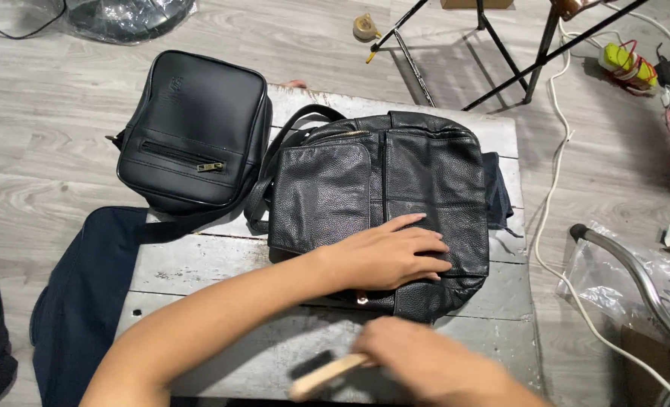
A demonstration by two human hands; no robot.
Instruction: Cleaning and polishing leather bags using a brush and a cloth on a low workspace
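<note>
**Brushing step in hand: pebbled leather bag pinned flat, brush at its lower edge**

I am pressing my left hand (390, 255) palm-down, fingers spread and released, on the lower middle of the black pebbled leather bag (380, 203). Nothing is being gripped there; the hand is simply bearing on the leather and keeping the bag flat. The bag is lying face-up across the middle of the worn whitewashed wooden table (222, 264), its flap pocket toward my left and its strap (290, 128) looping out at the top.

My right hand (425, 360) is closing around the pale wooden handle of a small brush (321, 373), with the dark bristle end pointing to my left. Both are motion-blurred, so I cannot tell whether the bristles are touching the table or hovering just over it. The brush is sitting just below the bag's bottom edge, near but apart from the leather.

A second, smooth black bag with a front zip (192, 128) is resting on the table's upper left corner, beside the first and overhanging the edge. Dark blue cloth (86, 294) is hanging off the left side. A tape roll (365, 26), tripod legs (501, 53) and a white cable (553, 173) are lying on the grey plank floor.

Judgement: I am working the brushing stage, with the lower panel the area being addressed. The next move is calling for the bristles to be carried up onto the leather beside my holding hand, with steady downward pressure kept so the bag is not sliding, and with my left fingers shifting clear of the stroke.
</note>
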